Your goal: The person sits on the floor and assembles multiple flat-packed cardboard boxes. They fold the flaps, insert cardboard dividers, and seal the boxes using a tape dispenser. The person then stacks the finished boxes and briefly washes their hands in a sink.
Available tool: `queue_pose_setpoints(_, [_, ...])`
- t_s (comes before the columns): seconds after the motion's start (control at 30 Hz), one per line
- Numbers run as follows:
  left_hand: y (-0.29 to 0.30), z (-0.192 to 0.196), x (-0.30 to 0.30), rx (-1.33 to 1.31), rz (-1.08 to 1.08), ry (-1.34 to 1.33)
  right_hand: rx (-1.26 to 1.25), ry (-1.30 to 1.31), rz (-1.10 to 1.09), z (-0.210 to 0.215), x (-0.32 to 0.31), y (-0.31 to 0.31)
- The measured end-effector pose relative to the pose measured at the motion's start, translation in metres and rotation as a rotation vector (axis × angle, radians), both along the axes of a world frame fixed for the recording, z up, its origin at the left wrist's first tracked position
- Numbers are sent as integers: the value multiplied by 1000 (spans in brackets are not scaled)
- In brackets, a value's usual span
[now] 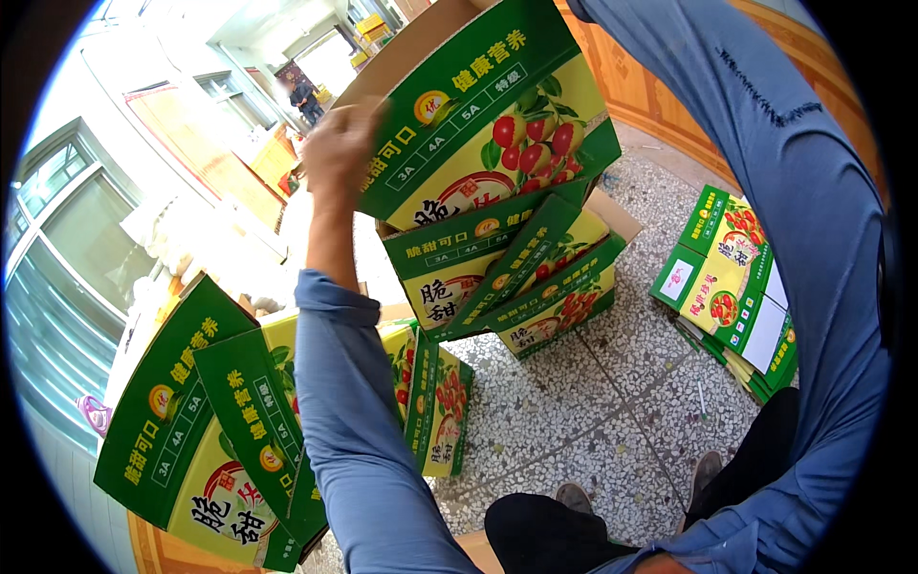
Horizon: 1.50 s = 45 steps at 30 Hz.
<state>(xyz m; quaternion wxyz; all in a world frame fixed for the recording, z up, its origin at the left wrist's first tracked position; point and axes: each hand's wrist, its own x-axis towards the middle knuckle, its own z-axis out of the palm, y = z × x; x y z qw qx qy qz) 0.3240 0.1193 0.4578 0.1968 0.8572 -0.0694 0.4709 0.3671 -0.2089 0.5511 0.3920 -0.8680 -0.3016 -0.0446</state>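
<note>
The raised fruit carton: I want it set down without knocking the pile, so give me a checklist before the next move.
1. Left hand grips the raised carton edge: ok.
2. Right hand on carton: cannot tell, hidden behind it.
3. Stack of cartons below sits level: not ok, cartons tilted.
4. Floor by the feet free: ok.
5. Flat cartons at right out of the way: ok.

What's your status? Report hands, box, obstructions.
Left hand grips edge of raised green-and-yellow fruit carton. Right hand out of view, arm up behind it. Assembled cartons stacked beneath; flat cartons on floor right.
</note>
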Motion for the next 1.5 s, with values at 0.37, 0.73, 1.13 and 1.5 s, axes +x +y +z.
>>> queue_pose_setpoints(0.37, [16,16,41,94,-29,327,11,160,-40,32,114,-20])
queue_pose_setpoints(0.73, [128,-101,109,321,-95,205,112,128,-133,-13,152,14])
queue_pose_setpoints(1.13, [55,-91,28,-6,129,317,658,252,-451,-180,131,-51])
queue_pose_setpoints(1.5, [-69,-210,-204,-203,-305,456,-150,470,-509,-423,-58,-232])
